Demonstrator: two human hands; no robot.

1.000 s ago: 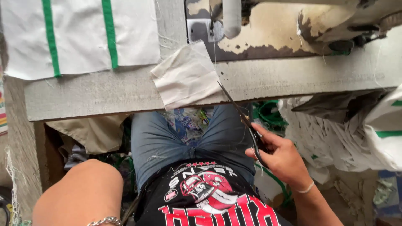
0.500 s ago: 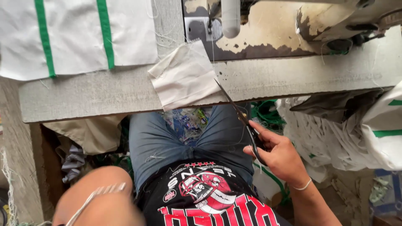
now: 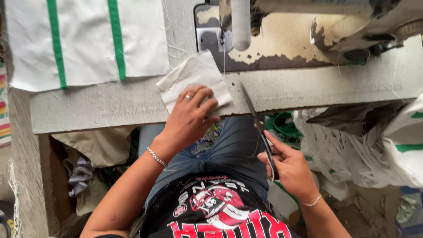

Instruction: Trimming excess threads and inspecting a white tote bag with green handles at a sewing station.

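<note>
At the front edge of a worn grey sewing table (image 3: pixel 110 110), seen from above, a seated person works with both hands. The left hand (image 3: pixel 191 115) lies flat, fingers spread, pressing on a small folded piece of white cloth (image 3: pixel 189 75) that sits on the table just in front of the sewing machine (image 3: pixel 282 39). A ring shows on one finger and a thin bracelet circles the wrist. The right hand (image 3: pixel 288 165) is lower, over the lap, closed around the handles of a pair of scissors (image 3: pixel 260 128). The blades look closed and point up and away, their tip reaching the table edge just right of the cloth. The two hands are apart. On the table's far left lies a larger white cloth with two green stripes (image 3: pixel 88 42). A heap of white fabric (image 3: pixel 365 145) piles up to the right of the person's knees.
</note>
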